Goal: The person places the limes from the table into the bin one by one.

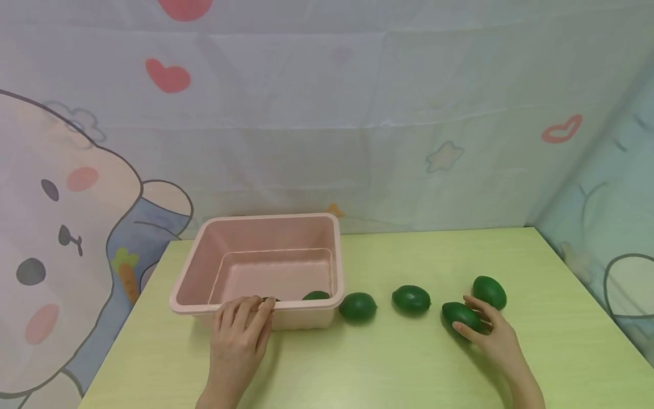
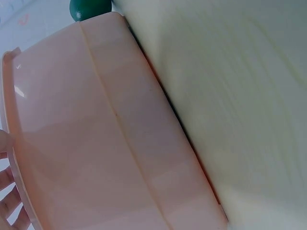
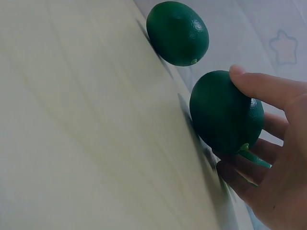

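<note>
Yellow-green table (image 1: 393,363) | pink bin (image 1: 306,320), left | green fruits (image 1: 411,300), right

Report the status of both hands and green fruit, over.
Left hand holds pink bin at rim. Right hand grips green fruit. Two more fruits between it and bin.

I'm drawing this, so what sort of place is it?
Probably a tabletop play or practice corner: a flat yellow-green table, a pale cartoon-printed cloth sheet behind it, and a pink rectangular plastic tub.
</note>
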The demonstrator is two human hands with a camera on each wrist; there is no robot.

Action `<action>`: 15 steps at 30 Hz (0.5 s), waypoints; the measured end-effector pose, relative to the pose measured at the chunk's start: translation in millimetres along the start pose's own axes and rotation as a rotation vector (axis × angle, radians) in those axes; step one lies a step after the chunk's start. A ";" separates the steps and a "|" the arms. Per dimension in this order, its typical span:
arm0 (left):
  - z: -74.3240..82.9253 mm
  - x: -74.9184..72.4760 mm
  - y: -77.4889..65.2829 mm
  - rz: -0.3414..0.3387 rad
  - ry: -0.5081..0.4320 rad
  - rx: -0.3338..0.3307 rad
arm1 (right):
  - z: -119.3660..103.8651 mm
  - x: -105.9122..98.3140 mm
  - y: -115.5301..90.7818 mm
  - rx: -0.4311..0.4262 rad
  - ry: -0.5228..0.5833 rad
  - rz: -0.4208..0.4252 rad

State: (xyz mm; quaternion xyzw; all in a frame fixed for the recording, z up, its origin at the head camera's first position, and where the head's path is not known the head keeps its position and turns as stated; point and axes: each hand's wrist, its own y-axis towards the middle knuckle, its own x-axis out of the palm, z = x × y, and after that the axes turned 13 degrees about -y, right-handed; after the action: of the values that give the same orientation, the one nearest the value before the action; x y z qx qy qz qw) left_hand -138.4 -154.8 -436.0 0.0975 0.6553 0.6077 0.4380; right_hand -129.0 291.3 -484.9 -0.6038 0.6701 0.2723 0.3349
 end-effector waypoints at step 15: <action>0.4 0.0 -0.7 0.003 0.006 -0.003 | -5.5 0.4 -1.2 0.002 -0.050 -0.051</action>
State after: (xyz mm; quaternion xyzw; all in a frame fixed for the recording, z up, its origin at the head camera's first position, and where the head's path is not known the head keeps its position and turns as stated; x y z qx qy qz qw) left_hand -137.9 -154.6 -436.6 0.0960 0.6556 0.6095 0.4353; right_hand -128.5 286.7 -481.7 -0.6132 0.6463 0.2783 0.3590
